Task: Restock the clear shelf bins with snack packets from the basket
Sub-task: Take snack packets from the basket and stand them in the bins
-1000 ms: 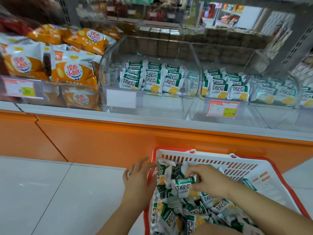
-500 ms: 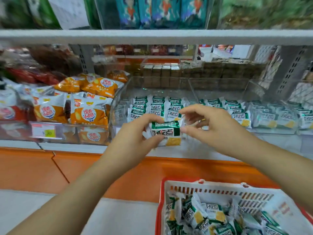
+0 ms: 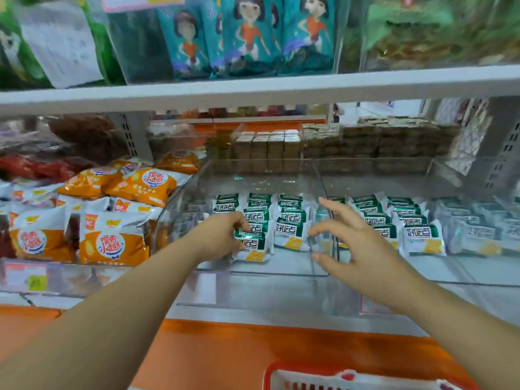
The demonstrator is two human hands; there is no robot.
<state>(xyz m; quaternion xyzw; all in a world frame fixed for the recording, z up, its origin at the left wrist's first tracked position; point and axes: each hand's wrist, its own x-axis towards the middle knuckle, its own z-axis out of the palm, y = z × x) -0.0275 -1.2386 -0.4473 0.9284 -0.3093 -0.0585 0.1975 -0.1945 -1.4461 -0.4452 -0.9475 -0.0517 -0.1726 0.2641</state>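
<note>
My left hand (image 3: pixel 222 235) reaches into the middle clear bin (image 3: pixel 253 273) and grips a green-and-white snack packet (image 3: pixel 250 247) at the front of the left row, set against the packets behind it. My right hand (image 3: pixel 357 243) hovers over the divider (image 3: pixel 327 220) between this bin and the bin to the right, fingers spread and holding nothing. Rows of the same packets (image 3: pixel 291 218) fill both bins. Only the red-and-white basket rim (image 3: pixel 309 380) shows at the bottom edge.
Orange-and-white snack bags (image 3: pixel 112 240) fill the bin to the left. A white shelf board (image 3: pixel 253 90) with teal packets (image 3: pixel 247 35) runs overhead. Brown stacked packs (image 3: pixel 351 144) sit behind the bins. Below the shelf is an orange base panel (image 3: pixel 239 353).
Both hands lifted a packet from the basket to the shelf. The right hand let go, and the left hand has carried the packet into the middle bin. The view rose.
</note>
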